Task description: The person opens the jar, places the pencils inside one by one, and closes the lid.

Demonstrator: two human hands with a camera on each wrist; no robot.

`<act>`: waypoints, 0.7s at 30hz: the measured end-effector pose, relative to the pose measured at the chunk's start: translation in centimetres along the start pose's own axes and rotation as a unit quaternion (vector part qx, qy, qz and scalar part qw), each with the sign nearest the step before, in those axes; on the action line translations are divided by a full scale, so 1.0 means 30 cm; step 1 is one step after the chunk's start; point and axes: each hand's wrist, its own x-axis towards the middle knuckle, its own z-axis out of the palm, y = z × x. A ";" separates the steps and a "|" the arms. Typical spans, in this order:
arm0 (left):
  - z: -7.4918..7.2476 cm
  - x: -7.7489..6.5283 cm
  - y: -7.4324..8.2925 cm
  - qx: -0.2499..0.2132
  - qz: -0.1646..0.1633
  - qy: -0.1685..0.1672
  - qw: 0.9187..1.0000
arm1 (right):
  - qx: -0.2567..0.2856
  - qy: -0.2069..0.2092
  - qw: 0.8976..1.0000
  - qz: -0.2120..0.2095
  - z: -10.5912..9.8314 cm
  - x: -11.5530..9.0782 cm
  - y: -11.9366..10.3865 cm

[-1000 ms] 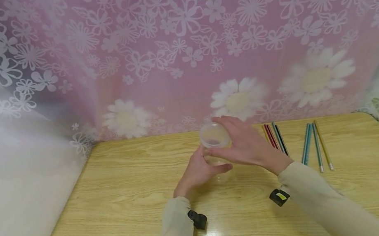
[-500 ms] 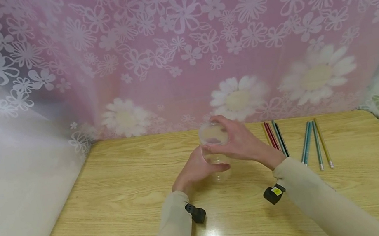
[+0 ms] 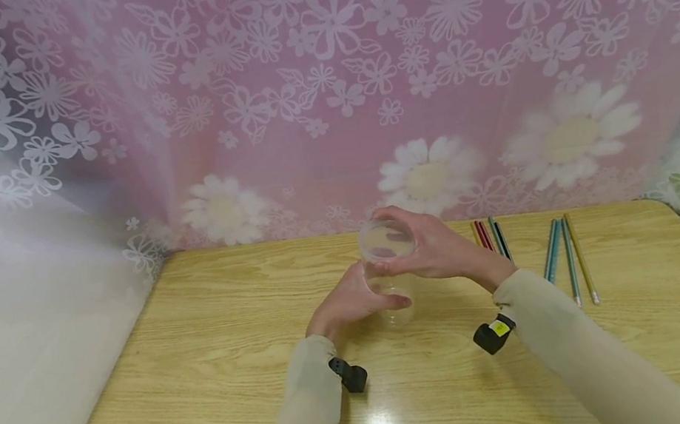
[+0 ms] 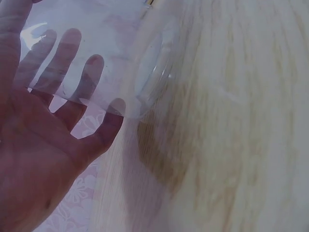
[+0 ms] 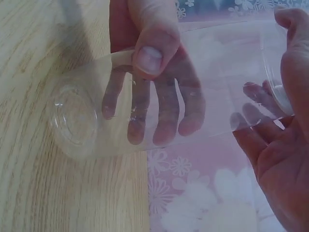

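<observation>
clear cup (image 5: 217, 77): one | pencils (image 3: 582, 261): at least eight | wrist cameras (image 3: 354, 378): two | tabletop (image 3: 207, 384): one

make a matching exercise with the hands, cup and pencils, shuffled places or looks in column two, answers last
Column one
1 left hand
2 right hand
3 cup
4 pencils

Column two
A transparent
B grips the cup nearer its rim
C on the table, unheld
D grips the cup nearer its base

Pairs: 1-D, 2-B, 3-A, 4-C

Wood-grain table (image 3: 209, 399); at right, red and dark pencils (image 3: 496, 237) near back edge, blue and yellow pencils (image 3: 570, 262) alongside.
</observation>
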 end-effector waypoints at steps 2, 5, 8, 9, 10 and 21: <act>0.000 0.000 0.001 0.001 0.005 -0.002 1.000 | 0.004 0.008 1.000 -0.004 0.005 -0.002 0.001; 0.003 -0.003 0.002 0.010 0.005 0.002 1.000 | 0.013 0.041 0.999 -0.008 0.028 -0.009 -0.005; 0.009 -0.004 0.001 0.016 0.006 0.009 1.000 | 0.042 0.092 0.995 -0.007 0.065 -0.016 -0.017; 0.011 -0.005 0.001 0.017 0.006 0.012 1.000 | 0.052 0.110 0.993 -0.005 0.078 -0.017 -0.022; 0.013 -0.006 0.000 0.017 0.007 0.015 1.000 | 0.061 0.128 0.990 -0.003 0.091 -0.017 -0.029; 0.018 0.003 -0.001 0.014 0.016 0.018 1.000 | 0.150 0.199 0.968 0.010 0.136 -0.020 -0.050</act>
